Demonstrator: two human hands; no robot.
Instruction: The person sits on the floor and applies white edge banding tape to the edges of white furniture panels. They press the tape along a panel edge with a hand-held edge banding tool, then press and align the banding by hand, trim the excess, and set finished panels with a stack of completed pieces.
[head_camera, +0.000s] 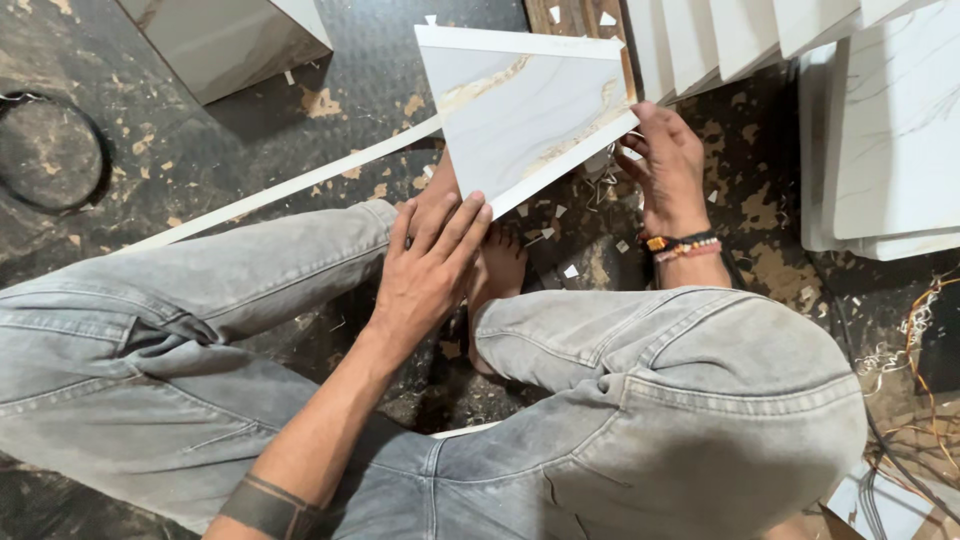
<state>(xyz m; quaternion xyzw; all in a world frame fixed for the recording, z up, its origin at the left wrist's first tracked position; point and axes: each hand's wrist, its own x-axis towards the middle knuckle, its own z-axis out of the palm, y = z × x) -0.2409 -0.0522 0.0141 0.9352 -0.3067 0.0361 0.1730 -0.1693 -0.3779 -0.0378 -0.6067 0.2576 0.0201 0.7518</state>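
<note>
Two bare hands grasp one marble-patterned white panel (525, 105), which sits tilted in the upper middle of the frame, above the person's grey-jeaned knees (640, 400). Left hand (430, 270) presses its fingers against the panel's lower corner, fingertips on the edge; right hand (668, 165), with beaded bracelets (683, 245) at the wrist, grips the panel's right edge. A long white strip (290, 188) runs from under the panel toward the left. More white panels (890, 130) are stacked at upper right, on a dark floor (200, 140) littered with chips.
</note>
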